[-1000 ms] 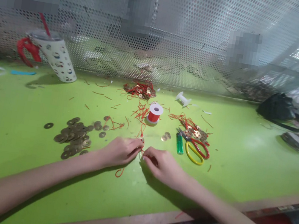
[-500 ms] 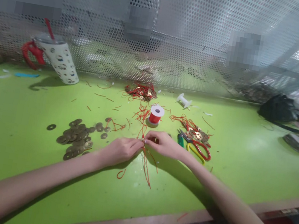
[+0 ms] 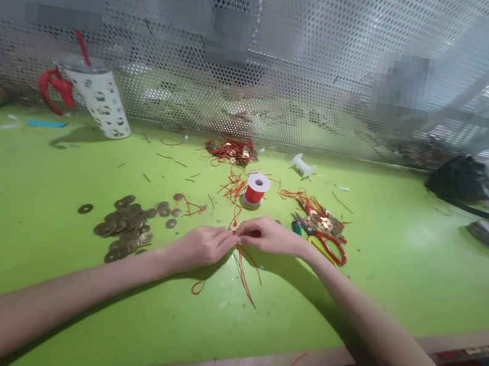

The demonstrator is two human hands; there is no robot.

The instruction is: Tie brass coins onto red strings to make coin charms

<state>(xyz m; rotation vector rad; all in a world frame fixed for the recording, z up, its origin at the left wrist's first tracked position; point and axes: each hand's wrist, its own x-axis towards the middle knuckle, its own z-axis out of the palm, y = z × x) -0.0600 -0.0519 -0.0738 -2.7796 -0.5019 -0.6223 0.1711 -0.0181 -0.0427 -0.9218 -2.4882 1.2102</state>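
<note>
My left hand point(image 3: 202, 246) and my right hand point(image 3: 269, 235) meet fingertip to fingertip over the green table point(image 3: 23, 271), both pinched on a thin red cord point(image 3: 244, 273) whose loose ends trail toward me. The cord runs back to a red thread spool point(image 3: 255, 190) just behind the hands. A pile of brass coins with holes point(image 3: 127, 229) lies left of my left hand. What else sits between the fingertips is too small to make out.
Scissors with red and yellow handles point(image 3: 326, 245) and a green lighter lie right of my right hand. Finished red-cord coin bundles point(image 3: 231, 151) lie further back, beside an empty white spool point(image 3: 302, 165). A patterned cup point(image 3: 99, 97) stands back left, a black bag point(image 3: 461, 177) back right. A perforated metal screen point(image 3: 293, 60) closes the back.
My right hand moved away from me toward the spool, and the cord's loose ends came into view, trailing out below the hands. My left hand stayed nearly in place.
</note>
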